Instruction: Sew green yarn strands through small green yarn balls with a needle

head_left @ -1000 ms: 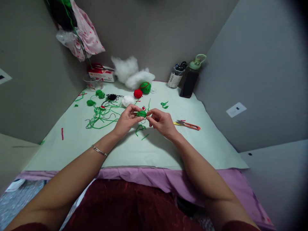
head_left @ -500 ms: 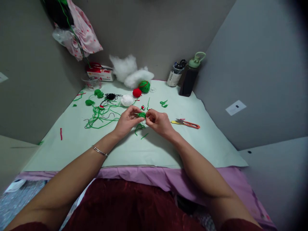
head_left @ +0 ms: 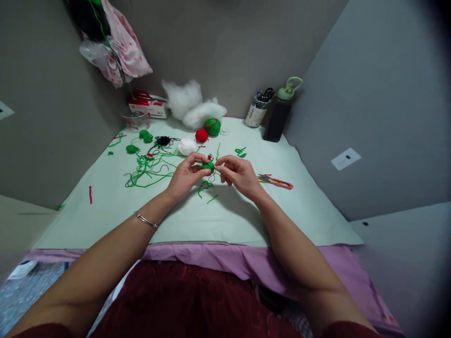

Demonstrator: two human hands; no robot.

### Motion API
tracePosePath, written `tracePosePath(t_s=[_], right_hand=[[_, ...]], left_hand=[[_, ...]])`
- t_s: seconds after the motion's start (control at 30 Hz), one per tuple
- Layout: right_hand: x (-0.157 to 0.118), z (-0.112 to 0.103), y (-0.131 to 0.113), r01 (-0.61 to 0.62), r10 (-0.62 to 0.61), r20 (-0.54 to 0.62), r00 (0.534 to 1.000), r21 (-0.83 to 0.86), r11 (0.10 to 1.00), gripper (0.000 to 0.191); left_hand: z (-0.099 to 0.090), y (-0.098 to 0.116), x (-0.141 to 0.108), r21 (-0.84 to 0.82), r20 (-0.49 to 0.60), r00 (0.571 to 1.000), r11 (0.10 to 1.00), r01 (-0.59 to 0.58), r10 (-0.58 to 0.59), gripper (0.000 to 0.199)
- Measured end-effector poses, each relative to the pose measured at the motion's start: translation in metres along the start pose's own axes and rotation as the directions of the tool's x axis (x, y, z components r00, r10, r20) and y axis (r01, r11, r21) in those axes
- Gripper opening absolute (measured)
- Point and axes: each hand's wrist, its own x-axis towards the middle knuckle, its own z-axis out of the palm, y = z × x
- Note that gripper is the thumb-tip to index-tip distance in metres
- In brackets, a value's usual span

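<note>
Between the thumb and fingers of my left hand (head_left: pixel 189 172) is a small rounded green yarn piece (head_left: pixel 208 166), with dark lines across it. My right hand (head_left: pixel 240 174) is closed in a pinch at the piece's right edge; what its fingertips hold is too small to tell. A thin dark thread (head_left: pixel 212 178) loops below the piece. Just beyond it lies a small red and white yarn bit (head_left: pixel 210 157). Green yarn scraps (head_left: pixel 206 186) lie on the table below my hands. Orange-handled thread snips (head_left: pixel 278 182) lie to the right of my right hand.
Loose green yarn (head_left: pixel 141 173) tangles at left, near black yarn (head_left: pixel 163 141). White (head_left: pixel 186 146), red (head_left: pixel 201 135) and green (head_left: pixel 212 126) yarn balls stand behind, before white stuffing (head_left: pixel 183 101). A bottle (head_left: pixel 278 115) and pen cup (head_left: pixel 255 112) stand back right; a box (head_left: pixel 151 107) back left.
My right hand has moved slightly right and its fingers have loosened from the green piece, baring more of it. My left hand keeps its hold. The view has shifted slightly.
</note>
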Motion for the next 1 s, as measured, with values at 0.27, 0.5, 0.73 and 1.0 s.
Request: tracePosePath(t_s=[0.27, 0.5, 0.73, 1.0], right_hand=[[0.005, -0.004, 0.0, -0.093, 0.106, -0.054, 0.993, 0.195, 0.976, 0.032], [0.001, 0.002, 0.0, -0.106, 0.104, 0.026, 0.994, 0.064, 0.992, 0.026], [0.002, -0.002, -0.002, -0.149, 0.149, 0.011, 0.989, 0.157, 0.976, 0.031], [-0.001, 0.005, 0.0, -0.062, 0.065, 0.027, 0.998, -0.084, 0.995, 0.018]], left_hand=[[0.0, 0.002, 0.0, -0.048, 0.023, 0.999, 0.998, 0.045, -0.044, 0.028], [-0.003, 0.0, 0.001, -0.002, -0.022, 0.999, 0.999, 0.035, -0.035, 0.028], [-0.004, 0.001, 0.0, -0.015, 0.022, 0.995, 0.995, 0.1, -0.1, 0.029], [-0.004, -0.001, -0.001, -0.024, 0.04, 0.994, 0.995, 0.1, -0.099, 0.029]])
